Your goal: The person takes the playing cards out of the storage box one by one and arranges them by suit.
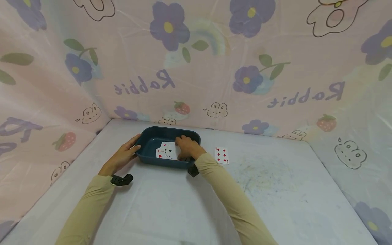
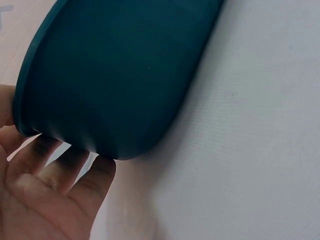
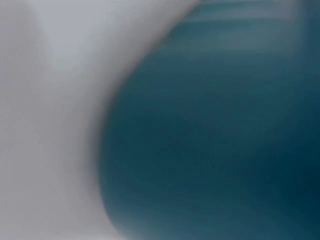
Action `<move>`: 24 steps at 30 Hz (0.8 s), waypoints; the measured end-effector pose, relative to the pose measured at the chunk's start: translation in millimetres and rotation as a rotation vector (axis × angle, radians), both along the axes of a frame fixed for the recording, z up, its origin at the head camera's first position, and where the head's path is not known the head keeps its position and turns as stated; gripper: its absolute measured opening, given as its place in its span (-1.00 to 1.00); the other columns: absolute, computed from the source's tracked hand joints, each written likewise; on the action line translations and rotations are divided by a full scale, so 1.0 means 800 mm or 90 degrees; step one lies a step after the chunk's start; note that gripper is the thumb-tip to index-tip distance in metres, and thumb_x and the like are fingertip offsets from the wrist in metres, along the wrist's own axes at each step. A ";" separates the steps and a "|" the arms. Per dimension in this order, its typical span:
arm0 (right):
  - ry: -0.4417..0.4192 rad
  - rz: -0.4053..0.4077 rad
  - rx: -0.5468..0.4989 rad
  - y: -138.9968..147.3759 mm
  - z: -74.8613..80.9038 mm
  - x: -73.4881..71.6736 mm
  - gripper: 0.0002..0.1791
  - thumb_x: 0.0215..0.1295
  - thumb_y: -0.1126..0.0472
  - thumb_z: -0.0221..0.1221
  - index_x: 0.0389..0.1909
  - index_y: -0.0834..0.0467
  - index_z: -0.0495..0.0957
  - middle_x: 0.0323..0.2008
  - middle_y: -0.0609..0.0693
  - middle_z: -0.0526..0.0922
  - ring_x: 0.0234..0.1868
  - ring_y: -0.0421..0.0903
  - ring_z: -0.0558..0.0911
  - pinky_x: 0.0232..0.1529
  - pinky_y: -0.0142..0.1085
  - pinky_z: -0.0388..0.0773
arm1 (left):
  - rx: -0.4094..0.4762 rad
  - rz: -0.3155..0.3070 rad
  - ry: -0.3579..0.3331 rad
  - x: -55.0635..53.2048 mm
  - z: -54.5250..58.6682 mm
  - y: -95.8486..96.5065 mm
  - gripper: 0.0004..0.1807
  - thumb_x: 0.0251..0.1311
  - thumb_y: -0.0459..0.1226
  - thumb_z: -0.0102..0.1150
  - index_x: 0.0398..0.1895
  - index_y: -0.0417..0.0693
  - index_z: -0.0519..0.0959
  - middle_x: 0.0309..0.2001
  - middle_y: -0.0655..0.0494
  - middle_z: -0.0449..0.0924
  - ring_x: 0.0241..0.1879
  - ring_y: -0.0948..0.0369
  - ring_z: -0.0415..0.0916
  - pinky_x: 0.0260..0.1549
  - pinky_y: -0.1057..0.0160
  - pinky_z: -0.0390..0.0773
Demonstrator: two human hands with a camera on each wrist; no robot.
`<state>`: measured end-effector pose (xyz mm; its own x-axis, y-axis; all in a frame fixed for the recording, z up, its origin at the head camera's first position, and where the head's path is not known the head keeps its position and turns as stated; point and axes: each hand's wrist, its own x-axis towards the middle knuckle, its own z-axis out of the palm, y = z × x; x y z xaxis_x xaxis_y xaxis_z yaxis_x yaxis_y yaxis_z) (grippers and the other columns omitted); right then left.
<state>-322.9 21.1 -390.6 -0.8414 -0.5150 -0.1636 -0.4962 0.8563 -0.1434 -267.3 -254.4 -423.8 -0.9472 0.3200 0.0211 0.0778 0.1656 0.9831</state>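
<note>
A dark blue-green plastic basin [image 1: 165,163] stands on the white-covered table. At its left end my left hand [image 1: 123,154] grips it, thumb at the rim; in the left wrist view the fingers [image 2: 97,175] lie against the outer wall. Several playing cards [image 1: 166,150] lie overlapping inside, face up. My right hand [image 1: 188,147] reaches over the right end into the basin, its bent fingers and thumb at the cards' right side. Whether it pinches a card is hidden. The right wrist view has only the blurred basin wall [image 3: 200,130], without the hand.
A six of diamonds [image 1: 222,155] lies face up on the table [image 1: 159,207], just right of the basin. Behind and at both sides hangs a printed cloth [image 1: 199,85] with flowers and rabbits. Stains [image 1: 269,177] mark the right part of the table cover.
</note>
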 end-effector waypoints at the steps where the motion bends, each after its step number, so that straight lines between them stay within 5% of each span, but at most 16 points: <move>1: 0.005 0.001 -0.005 0.000 0.000 0.001 -0.36 0.07 0.05 0.45 0.17 0.06 0.45 0.07 0.03 0.46 0.05 -0.05 0.46 0.11 -0.03 0.40 | -0.001 -0.001 0.001 0.000 0.000 0.000 -0.32 0.53 -0.28 -0.22 0.55 -0.11 -0.26 0.53 -0.14 -0.44 0.46 -0.11 -0.39 0.26 -0.24 -0.06; 8: 0.041 0.024 -0.022 0.000 0.001 0.002 -0.50 0.13 0.12 0.41 0.09 0.03 0.50 -0.01 -0.03 0.51 -0.02 -0.10 0.50 0.09 -0.03 0.41 | -0.009 -0.004 0.005 0.000 0.000 0.000 -0.33 0.54 -0.31 -0.26 0.56 -0.10 -0.27 0.52 -0.14 -0.45 0.45 -0.12 -0.39 0.25 -0.26 -0.06; 15: 0.049 0.047 -0.053 0.004 0.008 0.002 -0.81 0.33 0.19 0.23 -0.06 0.04 0.58 -0.20 -0.08 0.58 -0.25 -0.19 0.53 -0.21 -0.27 0.49 | 0.000 -0.003 -0.001 0.001 0.002 0.002 -0.34 0.53 -0.36 -0.29 0.55 -0.12 -0.28 0.52 -0.15 -0.45 0.45 -0.12 -0.40 0.26 -0.24 -0.08; 24: 0.032 0.091 -0.166 0.012 0.020 0.010 -0.90 0.32 0.29 0.21 -0.18 0.10 0.62 -0.35 -0.10 0.56 -0.36 -0.19 0.52 -0.33 -0.36 0.47 | 0.003 -0.005 -0.001 0.000 0.001 0.000 -0.34 0.53 -0.33 -0.27 0.55 -0.11 -0.27 0.52 -0.15 -0.44 0.46 -0.11 -0.37 0.27 -0.22 -0.06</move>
<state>-314.5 30.4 -374.4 -0.7609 -0.6482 0.0293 -0.6212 0.7147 -0.3215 -267.1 -254.4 -422.9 -0.9445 0.3279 0.0215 0.0779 0.1599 0.9841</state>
